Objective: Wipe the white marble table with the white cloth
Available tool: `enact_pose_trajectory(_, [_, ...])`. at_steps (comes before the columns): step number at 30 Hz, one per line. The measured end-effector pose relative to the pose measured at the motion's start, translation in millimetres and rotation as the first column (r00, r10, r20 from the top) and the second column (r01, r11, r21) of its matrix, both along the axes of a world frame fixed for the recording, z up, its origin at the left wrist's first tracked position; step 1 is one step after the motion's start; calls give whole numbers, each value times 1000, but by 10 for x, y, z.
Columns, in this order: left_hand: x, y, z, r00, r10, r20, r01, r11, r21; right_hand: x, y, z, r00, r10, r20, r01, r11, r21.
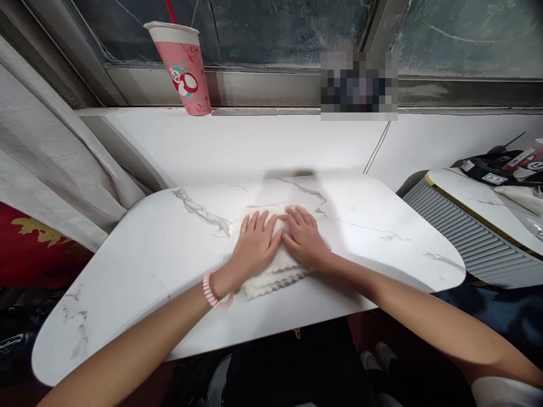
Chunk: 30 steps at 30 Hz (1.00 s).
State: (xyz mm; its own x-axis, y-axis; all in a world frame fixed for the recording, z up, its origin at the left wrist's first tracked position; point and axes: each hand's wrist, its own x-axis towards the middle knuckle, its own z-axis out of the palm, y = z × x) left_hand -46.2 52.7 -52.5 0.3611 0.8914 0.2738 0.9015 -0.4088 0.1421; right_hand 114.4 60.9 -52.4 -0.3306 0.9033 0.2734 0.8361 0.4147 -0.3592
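Note:
A folded cream-coloured cloth (pixel 278 277) with wavy edges lies on the white marble-patterned table (pixel 139 271). My left hand (pixel 257 240) rests flat on its left half, fingers stretched out and pointing away from me. On the right half lies my right hand (pixel 304 236), palm down with the fingers extended. The two thumbs meet near the middle of the cloth. Around my left wrist is a pink coiled hair tie (pixel 211 291). Both palms hide much of the cloth's upper face.
A pink paper cup (pixel 186 73) with a red straw stands on the window ledge. Grey curtains (pixel 55 130) hang at the left. To the right are a ribbed grey cabinet (pixel 475 232) and a black bag-like item (pixel 487 168). A blurred patch covers something on the sill.

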Motion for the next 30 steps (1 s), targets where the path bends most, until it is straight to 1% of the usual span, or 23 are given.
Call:
enact_pose_trajectory(4, [-47, 525, 63, 999, -34, 27, 35, 999, -36, -111, 452, -24, 996, -81, -37, 82, 996, 20])
enact_pose_trajectory(7, [-72, 887, 82, 997, -50, 64, 52, 998, -37, -171, 775, -33, 990, -124, -62, 126, 992, 28])
enact_pose_trajectory(10, [-114, 1167, 71, 995, -41, 95, 44, 998, -38, -226, 1057, -33, 987, -127, -97, 131, 991, 31])
enact_pose_trajectory(13, [-184, 1374, 53, 993, -22, 114, 26, 999, -34, -308, 1294, -40, 982, -132, -136, 139, 990, 37])
enact_pose_trajectory(18, [-321, 1605, 29, 991, 17, 130, -15, 1000, -13, -469, 1580, -46, 984, -121, -131, 127, 991, 40])
enact_pose_trajectory(22, [-494, 1731, 27, 992, 23, 126, -20, 1000, -22, -622, 1668, -29, 993, -101, -67, 104, 994, 35])
enact_pose_trajectory(26, [-826, 1766, 66, 991, 17, 132, -6, 997, -81, -918, 1648, -36, 996, -75, 40, 72, 996, 58])
enact_pose_trajectory(30, [-1188, 1697, 88, 984, 63, 165, -45, 993, -111, -1274, 1603, -61, 997, -40, 70, 35, 997, 67])
